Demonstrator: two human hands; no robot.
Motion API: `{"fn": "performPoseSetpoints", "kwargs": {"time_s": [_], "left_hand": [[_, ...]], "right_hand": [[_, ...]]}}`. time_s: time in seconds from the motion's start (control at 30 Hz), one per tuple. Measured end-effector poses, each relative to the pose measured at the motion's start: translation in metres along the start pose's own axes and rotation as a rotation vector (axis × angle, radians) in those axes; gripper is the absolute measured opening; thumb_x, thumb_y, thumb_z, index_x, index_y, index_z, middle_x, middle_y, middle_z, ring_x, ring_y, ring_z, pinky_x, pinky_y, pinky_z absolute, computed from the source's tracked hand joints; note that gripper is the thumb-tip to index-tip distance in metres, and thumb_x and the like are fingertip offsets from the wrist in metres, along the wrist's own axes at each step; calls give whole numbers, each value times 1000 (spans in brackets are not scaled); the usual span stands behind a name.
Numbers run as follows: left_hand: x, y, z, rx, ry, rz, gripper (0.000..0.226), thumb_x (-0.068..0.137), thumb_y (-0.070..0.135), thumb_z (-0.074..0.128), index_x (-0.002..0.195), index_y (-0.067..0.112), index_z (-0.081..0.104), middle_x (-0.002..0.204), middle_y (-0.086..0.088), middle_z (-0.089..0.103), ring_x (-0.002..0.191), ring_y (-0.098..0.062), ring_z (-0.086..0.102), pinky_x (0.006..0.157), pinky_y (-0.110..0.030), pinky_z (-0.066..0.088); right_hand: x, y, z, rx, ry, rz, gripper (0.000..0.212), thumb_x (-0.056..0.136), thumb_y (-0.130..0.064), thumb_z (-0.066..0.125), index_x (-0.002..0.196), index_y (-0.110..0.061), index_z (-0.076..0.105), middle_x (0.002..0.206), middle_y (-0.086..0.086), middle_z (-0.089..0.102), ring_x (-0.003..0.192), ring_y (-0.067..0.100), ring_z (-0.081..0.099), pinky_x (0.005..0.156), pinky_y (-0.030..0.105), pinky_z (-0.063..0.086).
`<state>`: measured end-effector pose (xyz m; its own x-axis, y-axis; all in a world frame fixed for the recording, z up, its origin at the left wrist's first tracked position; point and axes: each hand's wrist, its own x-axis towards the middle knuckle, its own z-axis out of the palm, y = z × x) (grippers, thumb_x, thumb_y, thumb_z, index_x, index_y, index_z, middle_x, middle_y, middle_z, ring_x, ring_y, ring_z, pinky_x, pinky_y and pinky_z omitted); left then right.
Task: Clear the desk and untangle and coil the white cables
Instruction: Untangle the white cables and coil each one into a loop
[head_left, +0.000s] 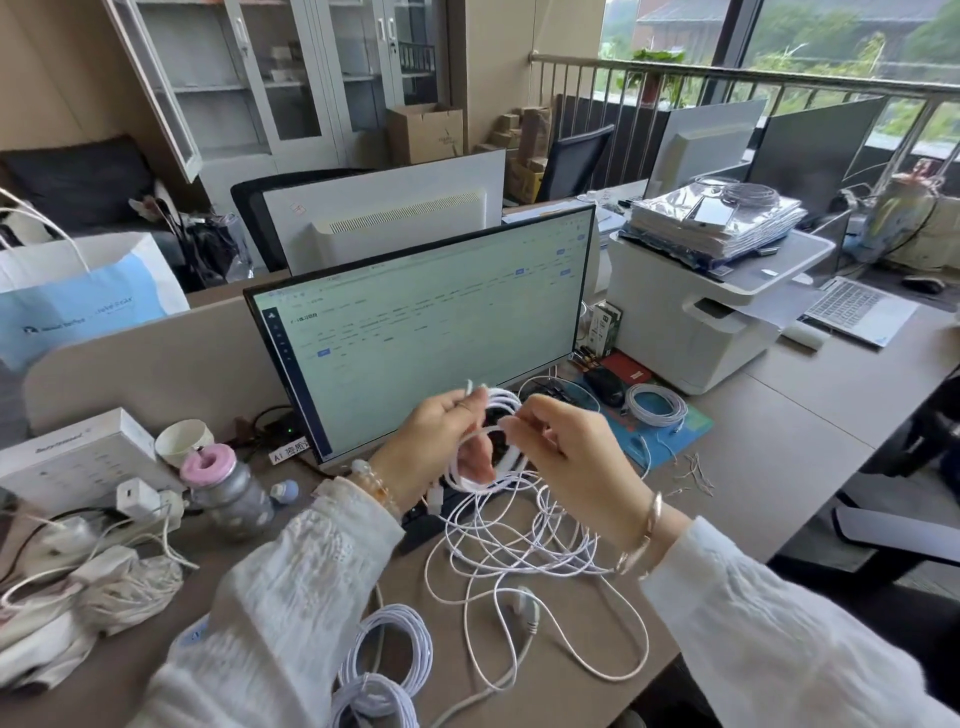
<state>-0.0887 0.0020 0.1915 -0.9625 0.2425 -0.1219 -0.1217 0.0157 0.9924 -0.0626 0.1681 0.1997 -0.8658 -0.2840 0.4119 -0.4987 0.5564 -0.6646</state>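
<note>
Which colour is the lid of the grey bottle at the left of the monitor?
Pink. The lid of the grey bottle shows best in the head view.

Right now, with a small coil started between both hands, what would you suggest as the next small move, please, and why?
Probably wind one more loop onto the coil. The left hand holds it, the right hand pinches the strand, and much loose cable lies tangled on the desk below.

2 hands (441, 441), 3 finished coils (387, 644)
</note>
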Motion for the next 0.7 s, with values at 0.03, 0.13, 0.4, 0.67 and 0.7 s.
{"fn": "performPoseSetpoints", "kwargs": {"time_s": [0.03, 0.13, 0.4, 0.67, 0.7], "left_hand": [[-1, 0, 5, -39, -70, -44, 37, 101, 35, 43, 78, 7, 48, 45, -3, 47, 34, -16, 43, 39, -21, 40], [-3, 1, 8, -283, -285, -272, 48, 101, 44, 33, 68, 13, 47, 38, 7, 25, 29, -7, 20, 35, -13, 16], [-2, 17, -13, -471, -363, -321, 43, 92, 41, 42, 55, 19, 46, 37, 11, 24, 28, -1, 22, 32, -18, 9], [12, 33, -62, -670, -59, -72, 45, 103, 35, 34, 62, 17, 42, 38, 10, 25, 28, -2, 23, 30, -17, 15], [14, 34, -65, -683, -26, -59, 45, 103, 35, 34, 62, 17, 42, 38, 10, 25, 28, -2, 23, 30, -17, 15]], "right_hand": [[4, 3, 1, -20, 39, -4, 18, 93, -23, 61, 77, -18, 56, 59, -16, 47, 48, 4, 45, 49, 13, 32], [10, 16, -2, -61, 86, -24, 24, 90, -36, 62, 76, -16, 57, 61, -12, 53, 49, 3, 44, 51, 18, 37], [0, 44, -19, 409, -123, 295, 45, 84, -46, 56, 88, -1, 56, 55, 3, 52, 46, 14, 41, 45, 20, 35], [-35, 110, 3, 322, -319, 415, 9, 89, -10, 66, 86, -2, 62, 73, 1, 69, 67, 10, 65, 68, 23, 52], [-37, 114, 6, 313, -334, 424, 8, 89, -10, 65, 84, -5, 61, 74, 0, 69, 69, 8, 65, 69, 22, 52]]}}
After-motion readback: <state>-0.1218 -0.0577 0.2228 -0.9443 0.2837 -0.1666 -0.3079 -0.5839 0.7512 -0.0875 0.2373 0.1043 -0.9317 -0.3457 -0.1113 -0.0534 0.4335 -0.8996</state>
